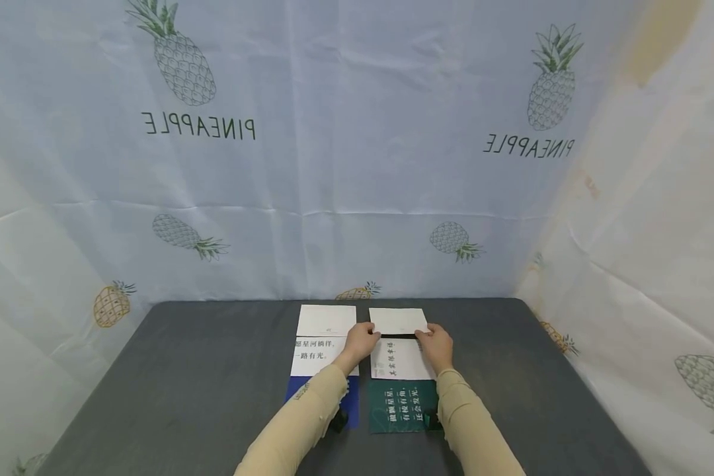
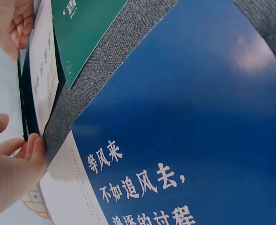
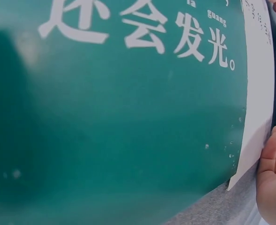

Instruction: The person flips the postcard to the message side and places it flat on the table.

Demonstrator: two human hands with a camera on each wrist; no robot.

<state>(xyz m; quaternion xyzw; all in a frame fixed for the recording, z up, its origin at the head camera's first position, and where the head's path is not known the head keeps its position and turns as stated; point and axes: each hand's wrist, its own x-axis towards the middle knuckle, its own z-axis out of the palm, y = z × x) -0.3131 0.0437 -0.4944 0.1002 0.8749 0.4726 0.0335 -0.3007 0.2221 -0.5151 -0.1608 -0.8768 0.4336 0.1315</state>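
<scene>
Both hands hold a blank-looking white card [image 1: 397,320] at the far end of the right-hand column of cards. My left hand [image 1: 361,340] pinches its near left corner, and my right hand [image 1: 437,347] its near right corner. Just nearer lies a white card with dark handwriting-style characters [image 1: 400,360], partly beneath the right hand. Closest in that column is a green card [image 1: 395,410] with white characters. From the left wrist, the left fingers [image 2: 32,152] sit at the held card's edge; the right wrist view shows the right hand [image 3: 273,183] at its side.
A second column, on the left, has a white card [image 1: 326,320], a white card with black characters [image 1: 315,360] and a blue card [image 2: 184,93], partly covered by the left forearm. Everything lies on a dark grey table [image 1: 214,383]; pineapple-print curtains [image 1: 357,165] stand behind and beside it.
</scene>
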